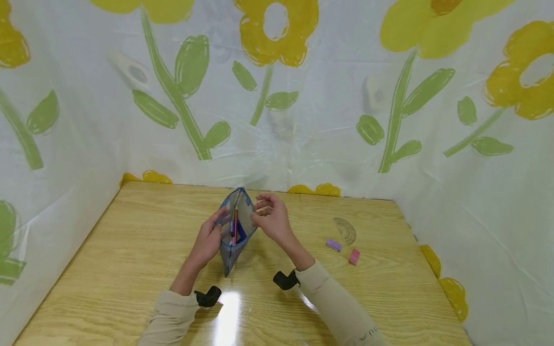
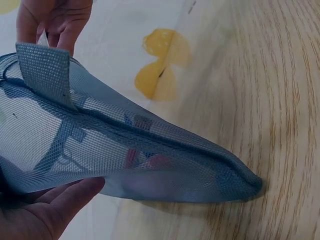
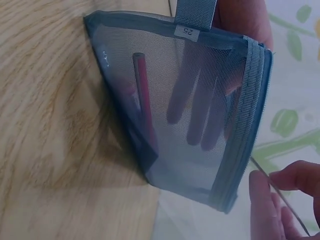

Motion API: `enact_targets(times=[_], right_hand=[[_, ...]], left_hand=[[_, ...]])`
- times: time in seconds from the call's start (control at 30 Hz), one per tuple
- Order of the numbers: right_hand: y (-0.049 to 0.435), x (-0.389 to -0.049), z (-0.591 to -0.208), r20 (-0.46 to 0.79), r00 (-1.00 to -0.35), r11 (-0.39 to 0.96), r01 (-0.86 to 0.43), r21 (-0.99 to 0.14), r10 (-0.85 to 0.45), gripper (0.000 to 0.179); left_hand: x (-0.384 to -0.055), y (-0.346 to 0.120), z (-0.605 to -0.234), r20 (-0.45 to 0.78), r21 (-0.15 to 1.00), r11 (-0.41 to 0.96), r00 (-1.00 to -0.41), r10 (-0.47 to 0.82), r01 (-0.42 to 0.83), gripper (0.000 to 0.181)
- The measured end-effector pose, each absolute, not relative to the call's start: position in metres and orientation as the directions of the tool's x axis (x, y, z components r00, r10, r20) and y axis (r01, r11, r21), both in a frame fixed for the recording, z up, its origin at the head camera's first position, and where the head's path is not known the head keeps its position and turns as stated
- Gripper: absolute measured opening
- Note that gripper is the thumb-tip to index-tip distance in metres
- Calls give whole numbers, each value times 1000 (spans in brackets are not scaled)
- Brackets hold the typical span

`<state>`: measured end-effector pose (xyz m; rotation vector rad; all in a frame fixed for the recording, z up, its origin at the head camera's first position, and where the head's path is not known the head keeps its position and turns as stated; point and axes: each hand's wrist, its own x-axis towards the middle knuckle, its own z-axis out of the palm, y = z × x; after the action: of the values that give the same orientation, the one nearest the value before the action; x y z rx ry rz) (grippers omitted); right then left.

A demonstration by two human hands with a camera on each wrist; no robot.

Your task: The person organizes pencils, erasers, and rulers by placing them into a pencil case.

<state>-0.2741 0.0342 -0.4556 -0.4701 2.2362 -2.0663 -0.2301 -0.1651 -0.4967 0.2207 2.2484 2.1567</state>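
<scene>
- Noted at far left: white sheet wall (image 1: 65,192), printed with yellow flowers and green leaves, bordering a wood-grain tabletop (image 1: 130,240).
- Left of centre, low: beige left sleeve (image 1: 170,312) with black wrist mount (image 1: 208,296) beside the cuff.
- Above that: left hand (image 1: 207,245), grasping the left side of a blue mesh zip pouch (image 1: 229,259). Fingers visible through the mesh in the right wrist view; inside or behind the far side, not determinable.
- Located left of the table's middle: same pouch, held upright, mouth spread and facing up. Fabric tab (image 3: 196,14) at the side, with small label (image 3: 186,33) reading "25".
- Within the pouch: purple pen-like stick (image 1: 232,228), red pencil (image 3: 143,90) and dark blue piece (image 1: 241,234), type unclear.
- Just right of the mouth: right hand (image 1: 277,221), pinching a thin straight-edged piece (image 3: 292,212) between thumb and fingers; kind not determinable.
- Farther right, on the tabletop: small purple block (image 1: 333,244), clear protractor (image 1: 345,230) just behind, small pink block (image 1: 354,256) nearer the front.
</scene>
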Motion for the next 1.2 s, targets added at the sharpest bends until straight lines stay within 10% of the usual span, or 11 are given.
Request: enact_targets(times=[1.2], right_hand=[[21, -269, -447, 95, -961, 312, -176, -934, -258, 41]], left_hand=[[-229, -164, -496, 89, 995, 45, -989, 121, 95, 54]])
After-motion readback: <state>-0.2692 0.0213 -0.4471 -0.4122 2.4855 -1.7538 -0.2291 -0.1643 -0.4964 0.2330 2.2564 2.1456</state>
